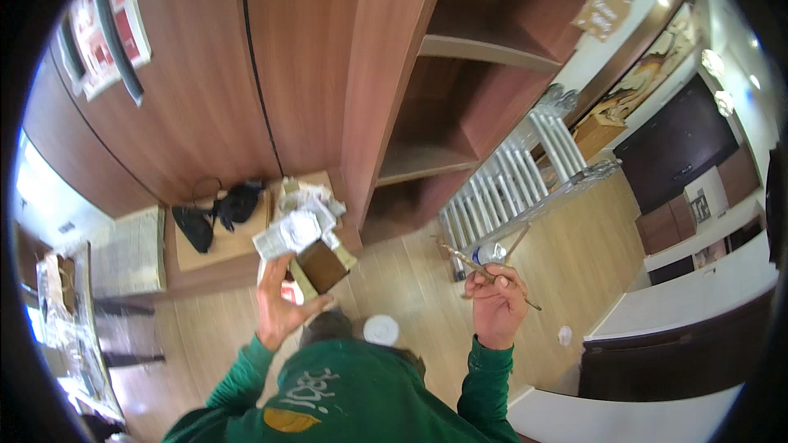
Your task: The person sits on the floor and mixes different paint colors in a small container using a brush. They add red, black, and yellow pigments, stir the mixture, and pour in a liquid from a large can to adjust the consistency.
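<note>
My left hand [279, 305] grips a small box-shaped container [303, 285] with pale sides, thumb on the near side and fingers along the left. A flat brown square [326, 267] fills its top; whether this is the inside or a content I cannot tell. Held up at the right, my right hand [497, 312] pinches a thin brown stick [465, 258], which slants from upper left to lower right through the fingers. Its kind is too small to make out. A second thin piece rises above those fingers, and I cannot tell whether it is held.
Crumpled papers [300, 226] and a black item [238, 203] lie on a low wooden ledge [190, 254]. Tall wooden cabinets [312, 49] and open shelves [427, 160] stand ahead. A metal ladder [492, 193] leans at the right. On the floor sits a white round lid [381, 330].
</note>
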The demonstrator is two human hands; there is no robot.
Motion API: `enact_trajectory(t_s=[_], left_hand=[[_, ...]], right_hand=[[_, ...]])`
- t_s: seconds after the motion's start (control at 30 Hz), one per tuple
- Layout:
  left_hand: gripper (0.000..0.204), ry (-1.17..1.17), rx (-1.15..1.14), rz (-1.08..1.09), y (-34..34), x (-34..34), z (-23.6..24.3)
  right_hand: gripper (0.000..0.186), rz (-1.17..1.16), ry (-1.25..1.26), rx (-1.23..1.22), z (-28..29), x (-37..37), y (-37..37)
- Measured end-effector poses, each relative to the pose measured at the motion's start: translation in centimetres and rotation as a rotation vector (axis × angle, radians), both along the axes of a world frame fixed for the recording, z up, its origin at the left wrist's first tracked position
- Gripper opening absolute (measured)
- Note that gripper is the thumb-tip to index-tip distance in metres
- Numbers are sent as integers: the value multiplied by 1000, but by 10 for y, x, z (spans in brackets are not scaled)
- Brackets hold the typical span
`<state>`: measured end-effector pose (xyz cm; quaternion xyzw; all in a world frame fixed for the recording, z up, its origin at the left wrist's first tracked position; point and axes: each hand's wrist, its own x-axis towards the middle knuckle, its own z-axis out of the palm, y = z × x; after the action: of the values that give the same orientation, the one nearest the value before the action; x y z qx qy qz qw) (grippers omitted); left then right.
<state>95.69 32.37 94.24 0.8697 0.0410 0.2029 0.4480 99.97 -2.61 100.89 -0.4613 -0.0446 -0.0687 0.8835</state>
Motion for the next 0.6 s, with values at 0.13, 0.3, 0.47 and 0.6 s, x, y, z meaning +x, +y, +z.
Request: enact_trajectory(t_s=[0.13,0.3,0.47,0.6], left_hand=[[92,47,20,-27,-10,48,10],[94,115,-21,62,-41,82,13],[95,76,49,295,-103,79,-12],[98,200,20,501,-174,60,-38]], right_hand=[[26,-13,102,11,-26,54,-32],[26,87,222,-81,-72,132,-60],[24,316,242,-235,-137,228,-76],[24,435,200,-317,-179,290,-79]])
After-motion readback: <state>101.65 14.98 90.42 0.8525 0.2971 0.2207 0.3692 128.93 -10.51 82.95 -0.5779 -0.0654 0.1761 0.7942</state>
